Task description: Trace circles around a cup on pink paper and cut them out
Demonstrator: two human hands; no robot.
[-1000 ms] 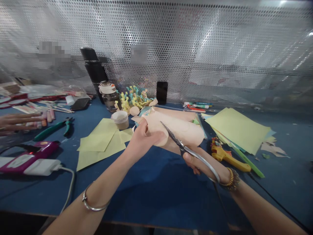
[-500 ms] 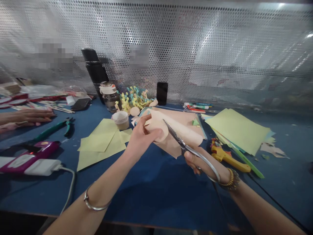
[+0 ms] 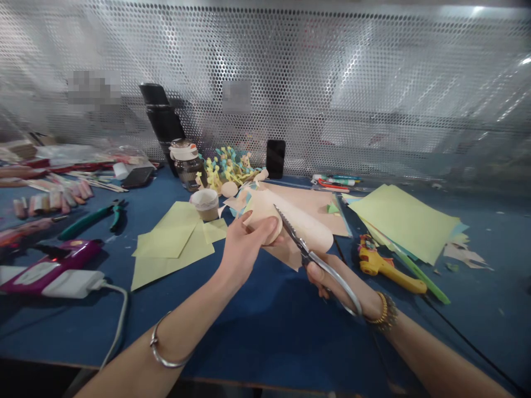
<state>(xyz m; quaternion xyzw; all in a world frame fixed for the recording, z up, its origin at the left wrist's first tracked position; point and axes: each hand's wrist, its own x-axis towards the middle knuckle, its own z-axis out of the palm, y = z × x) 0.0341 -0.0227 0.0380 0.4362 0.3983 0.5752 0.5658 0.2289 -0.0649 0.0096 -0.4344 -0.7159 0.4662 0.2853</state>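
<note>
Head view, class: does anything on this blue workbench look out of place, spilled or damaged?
Ragged paper scraps lie loose on the blue workbench, right of the pale green paper stack, whose sheets are fanned askew. They look like stray offcuts.

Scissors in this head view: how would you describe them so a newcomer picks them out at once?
On the blue workbench, find the right hand at centre. It holds steel scissors with a saw-toothed blade against peach paper, unlike the green-handled pliers lying left.
</note>
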